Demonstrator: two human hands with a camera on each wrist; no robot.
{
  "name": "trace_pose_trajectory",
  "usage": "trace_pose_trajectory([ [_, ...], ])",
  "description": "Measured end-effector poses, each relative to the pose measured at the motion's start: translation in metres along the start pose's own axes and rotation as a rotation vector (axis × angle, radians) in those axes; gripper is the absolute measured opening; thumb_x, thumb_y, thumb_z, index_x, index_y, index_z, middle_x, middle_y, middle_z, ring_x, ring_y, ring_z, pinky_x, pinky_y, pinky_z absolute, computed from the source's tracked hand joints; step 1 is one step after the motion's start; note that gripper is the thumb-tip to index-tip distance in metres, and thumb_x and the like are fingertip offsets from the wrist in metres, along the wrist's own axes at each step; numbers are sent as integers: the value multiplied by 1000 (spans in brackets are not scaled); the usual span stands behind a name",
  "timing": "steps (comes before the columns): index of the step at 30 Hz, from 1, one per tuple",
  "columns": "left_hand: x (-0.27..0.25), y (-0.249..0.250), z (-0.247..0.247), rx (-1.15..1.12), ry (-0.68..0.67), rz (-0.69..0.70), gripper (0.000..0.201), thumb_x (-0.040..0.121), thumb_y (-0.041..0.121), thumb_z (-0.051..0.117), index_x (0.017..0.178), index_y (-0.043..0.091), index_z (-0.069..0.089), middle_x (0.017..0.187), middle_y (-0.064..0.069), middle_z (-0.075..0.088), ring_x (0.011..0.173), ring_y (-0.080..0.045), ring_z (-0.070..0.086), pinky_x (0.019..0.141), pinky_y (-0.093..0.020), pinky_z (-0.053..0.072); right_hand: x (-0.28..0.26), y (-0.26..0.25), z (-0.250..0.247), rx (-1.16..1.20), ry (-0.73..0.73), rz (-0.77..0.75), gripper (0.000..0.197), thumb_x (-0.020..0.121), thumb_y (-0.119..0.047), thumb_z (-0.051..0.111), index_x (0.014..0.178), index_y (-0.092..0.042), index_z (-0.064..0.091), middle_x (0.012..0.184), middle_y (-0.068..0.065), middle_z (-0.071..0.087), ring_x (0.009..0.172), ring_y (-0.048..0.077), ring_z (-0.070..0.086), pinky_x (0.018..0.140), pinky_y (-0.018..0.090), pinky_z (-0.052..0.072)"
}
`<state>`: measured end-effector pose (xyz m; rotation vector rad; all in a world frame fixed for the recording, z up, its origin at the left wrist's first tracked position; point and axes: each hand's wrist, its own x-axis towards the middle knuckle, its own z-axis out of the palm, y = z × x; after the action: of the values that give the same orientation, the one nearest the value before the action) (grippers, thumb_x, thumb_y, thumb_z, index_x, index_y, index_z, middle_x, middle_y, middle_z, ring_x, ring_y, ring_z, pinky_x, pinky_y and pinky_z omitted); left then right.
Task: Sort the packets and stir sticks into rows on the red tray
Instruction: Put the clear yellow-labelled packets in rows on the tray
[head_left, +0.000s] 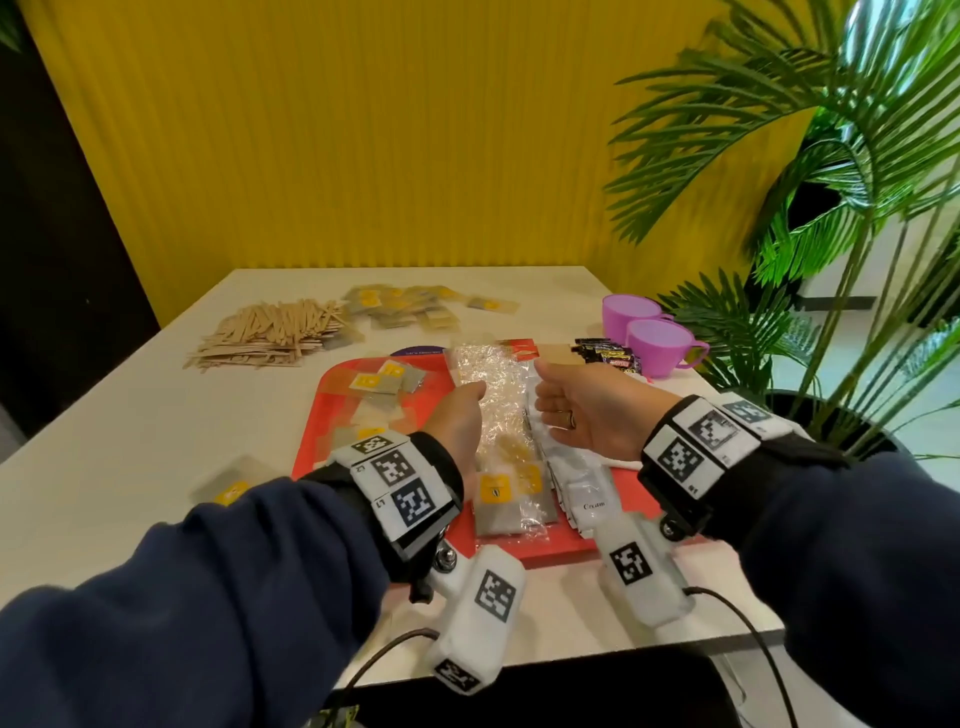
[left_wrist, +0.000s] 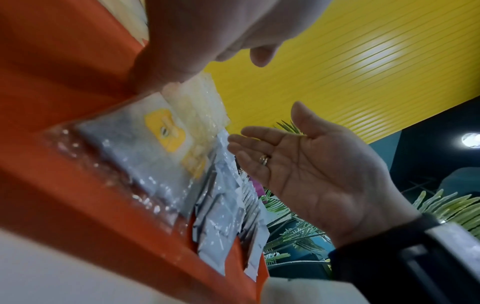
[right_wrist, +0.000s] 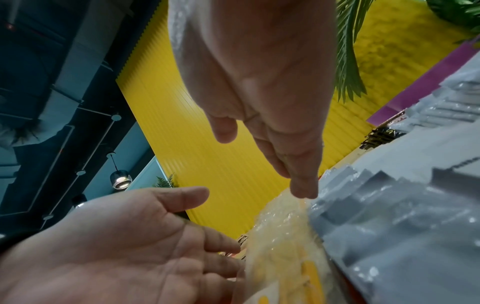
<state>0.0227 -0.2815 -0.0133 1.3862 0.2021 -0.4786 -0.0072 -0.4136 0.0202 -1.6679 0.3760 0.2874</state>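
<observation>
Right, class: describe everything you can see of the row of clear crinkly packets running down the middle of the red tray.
The row of clear crinkly packets runs lengthwise down the red tray, overlapping like shingles. The wrappers look like glossy, wrinkled plastic; the nearest show yellow labels. White packets, one marked Cream, lie along its right. The left hand and right hand flank it, fingers straight, fingertips at its edges.

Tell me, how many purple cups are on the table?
2. One purple cup stands at the far right of the table; the other cup sits right beside it, nearer, next to the dark candy wrappers.
</observation>
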Motion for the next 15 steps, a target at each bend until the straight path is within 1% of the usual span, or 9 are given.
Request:
trace_pose_trajectory([
  [1, -5, -1, 0, -2, -8, -12, 66, 92, 40, 46, 148, 15, 21, 153, -8, 23, 139, -25, 27, 115, -44, 23, -2, 1, -2, -2, 3, -3, 47, 96, -40, 44, 122, -1, 52, 91, 14, 51, 89, 28, 49, 79, 26, 42],
  [2, -5, -3, -1, -17, -22, -30, 73, 87, 44, 49, 148, 17, 21, 154, -7, 22, 140, -25, 26, 114, -45, 22, -4, 2, -3, 9, -1, 6, 37, 95, -41, 45, 107, -7, 54, 84, 9, 46, 80, 22, 46, 74, 25, 41],
  [3, -7, -4, 0, -18, -43, -44, 80, 80, 48, 52, 148, 19, 21, 155, -6, 21, 140, -25, 26, 114, -46, 22, -6, 3, -3, 26, -1, 23, 31, 95, -41, 46, 96, -11, 50, 80, 5, 42, 74, 17, 42, 70, 24, 40],
  [4, -6, -6, 0, -24, -52, -42, 82, 79, 49, 52, 149, 20, 19, 155, -6, 19, 140, -25, 25, 114, -47, 22, -6, 4, -2, 41, -1, 38, 30, 95, -42, 46, 92, -12, 47, 78, 3, 41, 72, 15, 40, 68, 23, 39],
  [6, -10, -7, 2, -37, -37, -27, 72, 91, 43, 46, 150, 18, 13, 156, -6, 14, 141, -25, 23, 114, -46, 22, -8, 8, 1, 52, -20, 44, 30, 94, -42, 47, 92, -12, 47, 77, 3, 43, 71, 15, 41, 68, 23, 40],
  [8, -11, -7, 2, -33, -28, -22, 66, 96, 40, 42, 150, 17, 11, 157, -5, 10, 142, -23, 20, 116, -43, 20, -8, 11, 4, 55, -34, 45, 30, 94, -41, 48, 88, -12, 48, 76, 3, 44, 70, 14, 43, 67, 23, 41],
  [10, -12, -7, 2, -16, -31, -17, 66, 96, 42, 40, 150, 19, 10, 157, -3, 8, 143, -22, 16, 117, -41, 16, -8, 11, 6, 54, -37, 41, 30, 94, -41, 48, 85, -12, 49, 78, 2, 43, 69, 14, 43, 64, 22, 42],
  [12, -13, -6, 1, -4, -62, -35, 69, 94, 46, 39, 150, 20, 8, 157, -1, 4, 145, -20, 10, 117, -40, 11, -6, 12, 6, 50, -40, 39, 31, 93, -42, 49, 88, -12, 50, 84, 3, 44, 74, 15, 44, 65, 22, 43],
  [15, -14, -3, 0, 9, -65, -53, 71, 93, 48, 40, 150, 20, 9, 158, -1, 3, 145, -20, 8, 116, -42, 12, -4, 11, 8, 65, -50, 33, 29, 93, -42, 50, 86, -13, 49, 87, 4, 43, 80, 17, 42, 68, 23, 44],
])
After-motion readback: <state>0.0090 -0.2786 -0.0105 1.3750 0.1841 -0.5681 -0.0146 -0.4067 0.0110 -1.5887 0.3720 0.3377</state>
